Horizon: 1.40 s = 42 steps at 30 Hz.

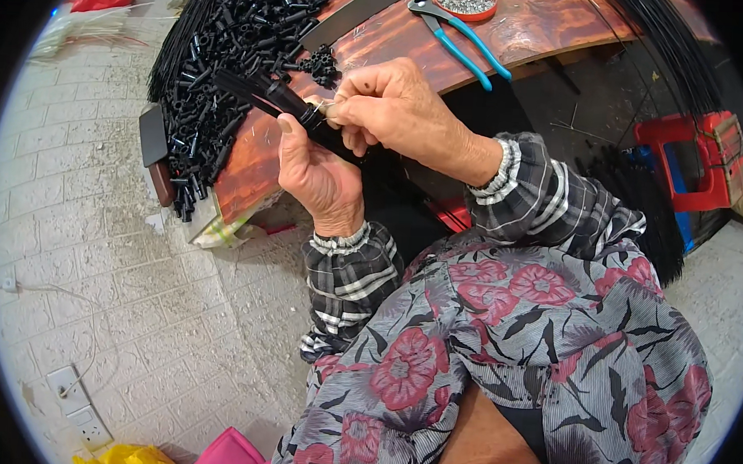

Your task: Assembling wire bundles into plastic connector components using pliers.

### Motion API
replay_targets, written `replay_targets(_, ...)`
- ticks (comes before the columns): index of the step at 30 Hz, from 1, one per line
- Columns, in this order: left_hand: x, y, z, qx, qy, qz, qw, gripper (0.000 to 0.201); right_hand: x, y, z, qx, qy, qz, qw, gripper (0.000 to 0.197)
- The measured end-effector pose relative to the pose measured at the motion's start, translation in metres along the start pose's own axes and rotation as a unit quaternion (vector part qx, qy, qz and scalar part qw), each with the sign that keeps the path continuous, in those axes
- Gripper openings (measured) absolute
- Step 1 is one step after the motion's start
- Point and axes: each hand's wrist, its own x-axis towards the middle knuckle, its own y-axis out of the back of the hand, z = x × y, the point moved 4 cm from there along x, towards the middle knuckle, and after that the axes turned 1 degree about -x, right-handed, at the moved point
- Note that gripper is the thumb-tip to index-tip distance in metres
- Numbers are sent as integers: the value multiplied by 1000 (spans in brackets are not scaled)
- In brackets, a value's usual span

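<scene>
My left hand grips a bundle of black rod-like pieces, its thumb pressed along the near side. The bundle points to the upper left, over the near side of a pile of short black tubes. My right hand is closed in a pinch at the bundle's near end. Something thin and pale, like a wire or thread, shows at its fingertips. The fingers hide most of it, so its kind is unclear. A small cluster of black tubes lies on the table just beyond my hands.
On the brown table lie blue-handled pliers, a flat metal bar and a red dish of small metal bits. A dark blade with brown handle is at its left edge. Red stool and long black strands stand right.
</scene>
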Motion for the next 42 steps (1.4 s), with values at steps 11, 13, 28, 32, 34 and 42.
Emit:
replay_targets(11, -6, -7, 1, -31, -38, 116, 992, 34, -10, 5, -1, -58, 84, 13, 995, 8)
replay_targets(13, -6, -12, -1, 7, -9, 36, 999, 36, -14, 9, -10, -103, 169, 18, 980, 4)
replay_targets(28, -6, -11, -4, 44, -37, 68, 996, 37, -7, 11, -15, -154, 116, 13, 981, 12)
replay_targets(32, -10, -20, 1, 57, -43, 19, 997, 37, -6, 16, -17, -48, -23, -79, 995, 14)
replay_targets(34, -11, -18, -2, 27, 3, 35, 999, 38, 0, 20, -17, -70, 44, -78, 994, 16)
replay_targets(42, -11, -25, -5, 59, -28, -17, 998, 43, 1, 13, -27, -145, 75, -77, 984, 11)
